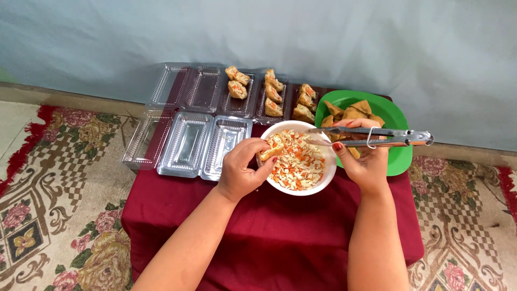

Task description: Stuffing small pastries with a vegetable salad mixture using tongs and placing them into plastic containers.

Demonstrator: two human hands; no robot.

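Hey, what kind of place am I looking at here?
Probably a home set up for packing snacks: a low table under a maroon cloth stands on a patterned floral carpet, with clear plastic boxes in rows and a white bowl of shredded vegetables.

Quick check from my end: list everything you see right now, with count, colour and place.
white bowl: one, holds shredded white and orange filling, table centre
fried piece: one, golden, over the bowl in the left hand
metal tongs: one, silver, in the right hand
green plate: one, holds fried pieces, right of the bowl
clear plastic trays: several, some empty, three at the back hold stuffed pieces
maroon tablecloth: one, covers the table
patterned carpet: floor
left hand: holding the fried piece
right hand: gripping the tongs
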